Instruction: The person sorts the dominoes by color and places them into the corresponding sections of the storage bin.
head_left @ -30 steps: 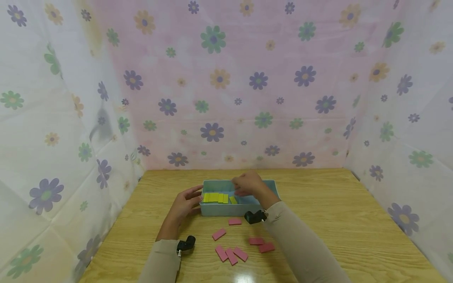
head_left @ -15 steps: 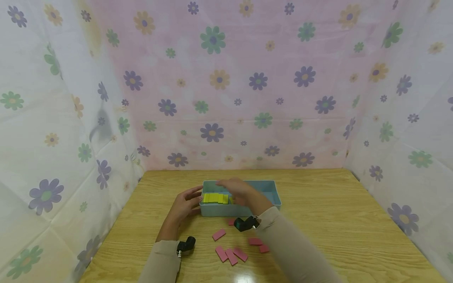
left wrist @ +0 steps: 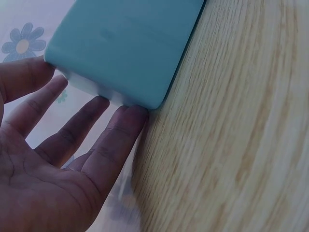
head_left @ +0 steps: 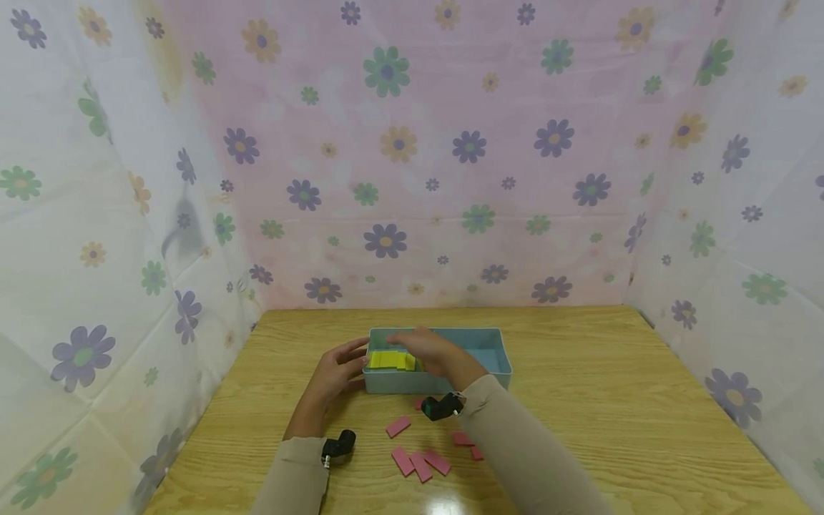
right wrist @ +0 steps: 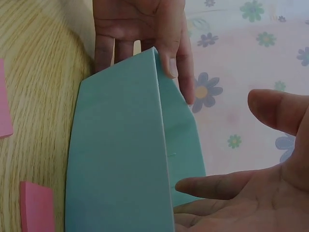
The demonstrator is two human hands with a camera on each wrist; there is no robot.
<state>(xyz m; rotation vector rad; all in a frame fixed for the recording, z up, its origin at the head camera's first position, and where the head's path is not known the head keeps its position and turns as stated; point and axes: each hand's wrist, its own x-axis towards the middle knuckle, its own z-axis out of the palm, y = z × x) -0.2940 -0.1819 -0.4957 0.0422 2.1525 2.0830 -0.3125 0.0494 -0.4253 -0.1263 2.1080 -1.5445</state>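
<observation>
A light blue rectangular box (head_left: 399, 385) stands on the table, with a row of yellow tiles (head_left: 389, 360) at its left end. My left hand (head_left: 335, 370) rests against that end; in the left wrist view its fingertips (left wrist: 133, 112) touch the end wall, and the thumb is at the box's corner. My right hand (head_left: 434, 350) reaches over the front wall into the box, just right of the row. In the right wrist view its thumb (right wrist: 277, 108) and index finger stand well apart, while the lower fingers pass behind the box wall, partly hidden.
Several loose pink tiles lie on the table before the box, among them one tile (head_left: 398, 427) by itself and a cluster (head_left: 421, 466); the right forearm overlaps a pair (head_left: 462, 438). Flowered cloth (head_left: 438, 179) encloses the table's back and sides.
My right hand has moved left inside the box toward the yellow row, its fingers straightening out. It now covers the leaning yellow tile seen earlier. My left hand keeps its place.
</observation>
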